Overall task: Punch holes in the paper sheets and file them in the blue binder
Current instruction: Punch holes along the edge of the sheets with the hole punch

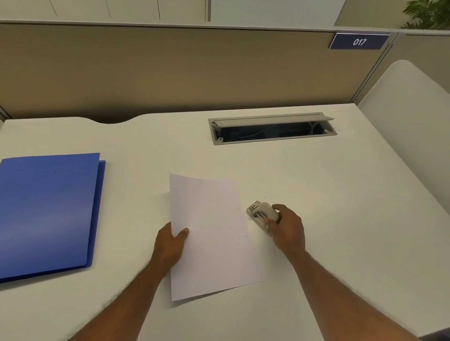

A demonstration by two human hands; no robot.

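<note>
L hand (170, 243) pinching left edge of paper sheet (212, 240), thumb on top, mid desk (324, 206). R hand (289, 233) wrapped round grey hole punch (261, 213), just right of the sheet. Blue binder (37, 216) lying closed far left, well apart from both.

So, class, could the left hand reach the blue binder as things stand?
Probably yes: only bare desk separates the left hand from the closed blue binder, though its grip on the paper sheet must loosen first.
</note>
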